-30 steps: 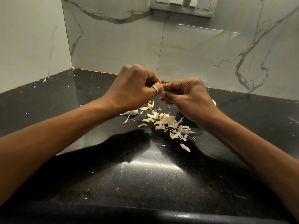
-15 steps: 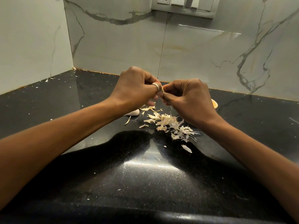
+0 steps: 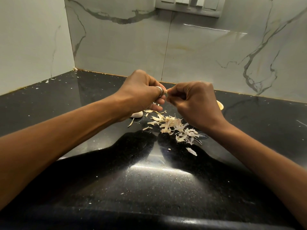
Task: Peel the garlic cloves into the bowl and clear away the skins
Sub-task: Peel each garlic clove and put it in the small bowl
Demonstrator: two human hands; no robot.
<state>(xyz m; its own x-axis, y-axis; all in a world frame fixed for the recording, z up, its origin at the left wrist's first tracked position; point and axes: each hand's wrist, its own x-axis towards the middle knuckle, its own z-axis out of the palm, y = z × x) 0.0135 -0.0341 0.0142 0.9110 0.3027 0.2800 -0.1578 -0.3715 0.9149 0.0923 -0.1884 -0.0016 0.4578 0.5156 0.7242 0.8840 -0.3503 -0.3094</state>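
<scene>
My left hand [image 3: 142, 93], with a ring on one finger, and my right hand [image 3: 196, 103] meet above the black counter. Both pinch a small garlic clove [image 3: 166, 92], of which only a pale tip shows between the fingertips. A heap of dry garlic skins [image 3: 172, 125] lies on the counter just below the hands. An unpeeled white clove [image 3: 137, 114] lies under my left hand. The edge of a small pale bowl [image 3: 220, 105] peeks out behind my right hand; most of it is hidden.
The black stone counter [image 3: 99, 163] runs into a corner of marble-look wall tiles [image 3: 116, 44]. A switch and socket panel [image 3: 189, 5] sits high on the back wall. Small skin flecks [image 3: 191, 151] dot the counter.
The two hands have stayed together on the clove, shifting only slightly as the fingers work at it. More of the bowl's edge shows behind my right hand.
</scene>
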